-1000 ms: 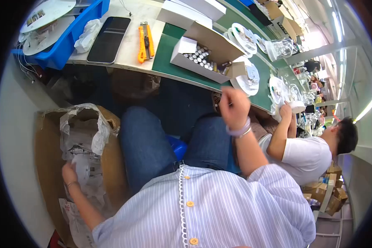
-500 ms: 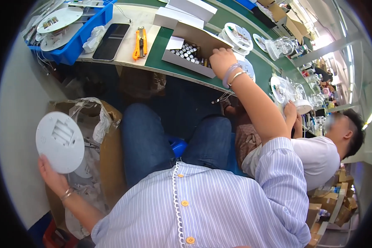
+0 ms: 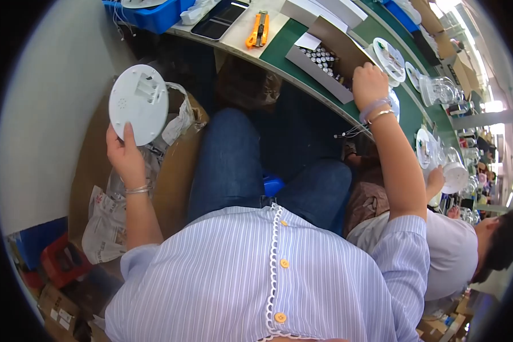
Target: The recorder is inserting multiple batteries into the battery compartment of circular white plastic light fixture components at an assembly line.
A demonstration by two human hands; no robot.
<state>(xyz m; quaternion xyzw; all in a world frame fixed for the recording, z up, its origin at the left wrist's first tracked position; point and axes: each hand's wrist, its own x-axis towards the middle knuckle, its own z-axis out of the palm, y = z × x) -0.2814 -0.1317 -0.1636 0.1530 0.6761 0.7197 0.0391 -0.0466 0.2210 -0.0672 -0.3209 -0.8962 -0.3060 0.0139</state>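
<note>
Workbench (image 3: 285, 43): here it is, curving across in front of my knees, green on top with a pale stretch toward the left.
Co-worker (image 3: 447, 251): sitting close on my right in a pale top, a hand at the clear and white parts on the bench.
Carton (image 3: 174, 165): tall and brown beside my left leg, clear plastic bunched at its mouth.
Blue tray (image 3: 162, 19): at the bench's left end, white pieces in it, thin wires dangling over the side.
Small box (image 3: 326, 81): on the green, near the bench edge, its inner flap standing up.
White disc (image 3: 137, 111): up over the carton, tilted, its slotted recess facing me at the upper right.
Left hand (image 3: 126, 157): grasping that disc by its lower edge, thumb pressed on the face.
Right hand (image 3: 370, 88): fingers curled, right by the box's right end; whether they pinch anything, I cannot tell.
Phone (image 3: 219, 20): flat and dark-screened, just beside the tray.
Orange cutter (image 3: 258, 29): lying between phone and box.
Silver-ended cylinders (image 3: 322, 60): packed in the box, ends up, mostly toward the left.
</note>
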